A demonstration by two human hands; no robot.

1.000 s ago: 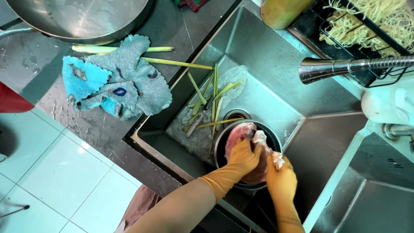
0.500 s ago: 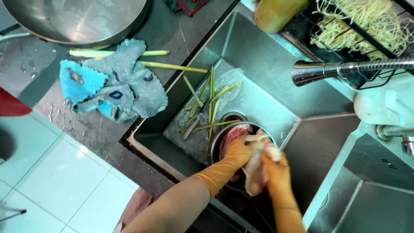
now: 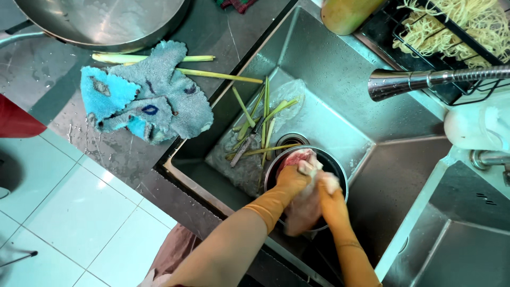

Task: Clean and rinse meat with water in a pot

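Both my hands wear orange rubber gloves and work over a round metal bowl (image 3: 340, 175) that stands in the steel sink (image 3: 340, 90). My left hand (image 3: 291, 180) and my right hand (image 3: 330, 197) grip a pale pink piece of raw meat (image 3: 304, 207), which hangs between them above the bowl. More pink meat (image 3: 293, 157) lies in the bowl's far part.
Several green lemongrass stalks (image 3: 264, 125) lie in the sink beside the drain. A blue-grey rag (image 3: 149, 95) and more stalks sit on the dark wet counter. A large metal pan (image 3: 101, 18) stands at top left, a faucet head (image 3: 404, 82) at right, dry noodles (image 3: 451, 21) in a rack.
My hands have lifted the piece of meat out of the bowl and pulled it toward me; it now dangles lower between the gloves. The view shifted slightly.
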